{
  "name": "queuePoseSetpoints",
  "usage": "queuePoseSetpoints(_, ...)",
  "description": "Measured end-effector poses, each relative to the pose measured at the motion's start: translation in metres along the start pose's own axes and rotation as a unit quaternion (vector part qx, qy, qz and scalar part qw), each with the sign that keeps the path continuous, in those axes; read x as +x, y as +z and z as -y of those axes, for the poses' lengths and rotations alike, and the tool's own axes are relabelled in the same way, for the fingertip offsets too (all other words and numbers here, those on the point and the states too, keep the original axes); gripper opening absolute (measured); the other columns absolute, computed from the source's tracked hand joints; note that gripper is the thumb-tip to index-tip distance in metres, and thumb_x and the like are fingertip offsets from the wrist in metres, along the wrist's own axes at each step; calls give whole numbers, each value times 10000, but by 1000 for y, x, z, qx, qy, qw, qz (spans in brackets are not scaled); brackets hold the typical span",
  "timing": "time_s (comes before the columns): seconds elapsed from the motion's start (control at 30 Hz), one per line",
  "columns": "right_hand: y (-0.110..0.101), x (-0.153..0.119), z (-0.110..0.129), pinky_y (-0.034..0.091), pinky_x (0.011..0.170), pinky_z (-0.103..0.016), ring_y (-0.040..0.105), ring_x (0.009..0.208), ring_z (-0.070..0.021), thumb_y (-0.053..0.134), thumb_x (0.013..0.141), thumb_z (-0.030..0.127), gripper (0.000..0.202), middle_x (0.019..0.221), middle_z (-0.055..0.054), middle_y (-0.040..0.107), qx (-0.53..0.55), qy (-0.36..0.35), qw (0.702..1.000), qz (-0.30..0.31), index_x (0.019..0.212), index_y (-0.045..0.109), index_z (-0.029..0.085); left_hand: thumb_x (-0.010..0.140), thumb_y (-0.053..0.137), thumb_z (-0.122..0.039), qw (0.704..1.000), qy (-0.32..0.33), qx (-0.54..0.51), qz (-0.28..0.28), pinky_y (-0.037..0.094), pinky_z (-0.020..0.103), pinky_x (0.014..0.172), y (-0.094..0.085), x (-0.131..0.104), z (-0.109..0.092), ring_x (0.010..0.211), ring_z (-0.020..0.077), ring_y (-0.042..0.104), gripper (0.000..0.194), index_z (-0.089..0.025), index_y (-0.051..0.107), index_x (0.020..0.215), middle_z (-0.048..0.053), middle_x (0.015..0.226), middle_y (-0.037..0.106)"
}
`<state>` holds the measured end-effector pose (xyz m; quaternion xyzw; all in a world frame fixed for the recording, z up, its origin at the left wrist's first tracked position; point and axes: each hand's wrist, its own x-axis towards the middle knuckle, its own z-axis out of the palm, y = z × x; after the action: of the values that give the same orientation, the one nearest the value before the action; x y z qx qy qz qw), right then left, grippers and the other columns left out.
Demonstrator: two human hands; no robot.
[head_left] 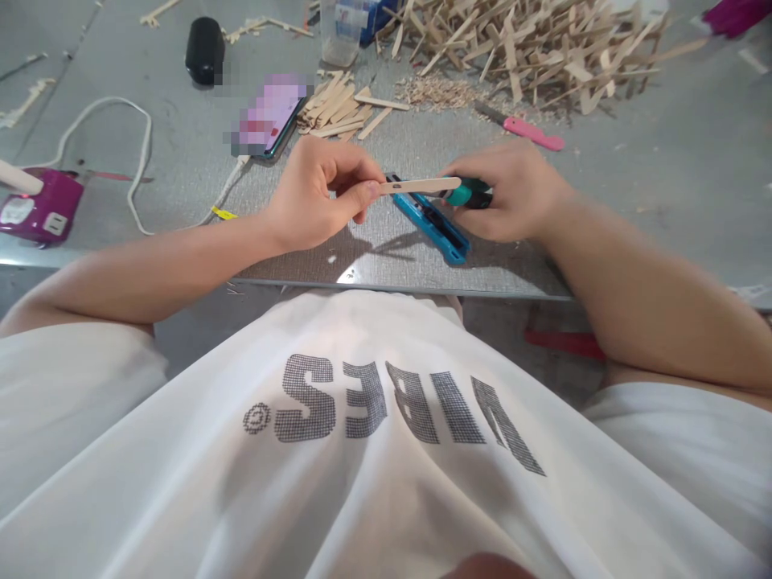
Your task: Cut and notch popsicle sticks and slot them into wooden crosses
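My left hand [329, 191] pinches one end of a flat wooden stick [422, 186], which has a small dark mark near my fingertips. The stick points right, its far end beside a green and black tool [464, 194]. Around that tool my right hand [512, 189] is closed; the tool's working end is hidden behind the stick. Beneath the stick, a blue tool with a dark slot [431, 225] lies slanted on the table.
The grey table [199, 193] holds a large stick pile [531, 48], a smaller stick heap [334, 104], shavings [437, 92], a pink-handled knife [534, 133], a phone [271, 117] with a white cable, a black case [204, 51] and a purple socket block [45, 209].
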<state>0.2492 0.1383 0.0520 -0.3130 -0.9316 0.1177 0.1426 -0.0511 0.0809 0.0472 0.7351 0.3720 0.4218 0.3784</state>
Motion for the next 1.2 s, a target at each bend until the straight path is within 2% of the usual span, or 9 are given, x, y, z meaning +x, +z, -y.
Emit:
queuePoseSetpoints(0.2, -2, -2, 2, 412, 685, -398, 461, 647, -210, 648, 794, 344, 115, 679, -40, 562, -17, 12, 1000, -5, 813, 557, 277, 957, 845, -303, 999, -13, -39, 20, 451, 278, 547, -4, 2, -5, 536, 94, 536, 191, -209, 764, 813, -21, 608, 616)
queuePoseSetpoints(0.3, -2, -3, 2, 420, 694, -407, 493, 654, -218, 651, 770, 312, 96, 700, -45, 595, -14, 3, 1000, -10, 813, 574, 276, 924, 901, -379, 994, -15, -93, 49, 479, 266, 543, -6, 7, 2, 541, 95, 579, 263, -185, 765, 810, -13, 618, 639)
queuePoseSetpoints(0.43, 1, -3, 2, 461, 732, -414, 596, 710, -243, 676, 719, 275, 188, 784, -52, 673, 6, -28, 1000, 10, 903, 638, 280, 900, 958, -519, 976, -38, -129, 170, 533, 255, 551, -7, 12, 7, 579, 118, 658, 412, -177, 749, 806, 41, 689, 740)
queuePoseSetpoints(0.57, 3, -2, 3, 507, 767, -434, 662, 805, -287, 705, 731, 278, 245, 862, -57, 734, -31, 6, 999, 30, 972, 662, 293, 965, 907, -459, 956, -100, -119, 249, 527, 250, 527, -5, 7, -3, 532, 129, 654, 376, -182, 734, 778, 59, 665, 766)
queuePoseSetpoints(0.73, 4, 4, -20, 440, 712, -427, 607, 792, -278, 733, 811, 287, 207, 873, -87, 722, -110, 101, 987, -66, 994, 637, 268, 1002, 808, -296, 983, -88, -74, 146, 493, 218, 524, -4, 4, -4, 504, 101, 611, 296, -188, 709, 745, 10, 595, 719)
queuePoseSetpoints(0.83, 8, 9, -46, 402, 698, -396, 558, 819, -258, 808, 848, 373, 269, 922, -106, 703, -124, 148, 979, -70, 961, 593, 257, 982, 757, -218, 994, -83, -24, 74, 463, 216, 502, -5, 7, 5, 485, 91, 587, 303, -205, 683, 688, -5, 574, 700)
queuePoseSetpoints(1.0, 25, 11, -78, 522, 951, -467, 591, 1038, -304, 722, 1037, 655, 419, 983, -120, 662, -66, 86, 988, -107, 1088, 591, 260, 938, 704, -162, 996, -78, 13, 38, 400, 247, 465, -7, 9, 14, 472, 107, 596, 321, -236, 651, 630, -18, 532, 670)
queuePoseSetpoints(1.1, 35, 10, -85, 526, 994, -486, 580, 1126, -322, 665, 1067, 696, 435, 1063, -135, 667, -76, 58, 986, -136, 1142, 617, 270, 920, 670, -134, 997, -66, 25, 25, 388, 269, 466, -6, 9, 13, 461, 113, 565, 351, -250, 641, 591, -17, 514, 660)
queuePoseSetpoints(1.2, 39, 10, -85, 523, 1001, -510, 578, 1205, -353, 625, 1083, 690, 426, 1169, -153, 666, -102, 85, 984, -122, 1192, 641, 279, 926, 613, -103, 998, -56, 38, -1, 371, 277, 484, -4, 12, 7, 448, 102, 522, 419, -245, 608, 531, -8, 489, 637)
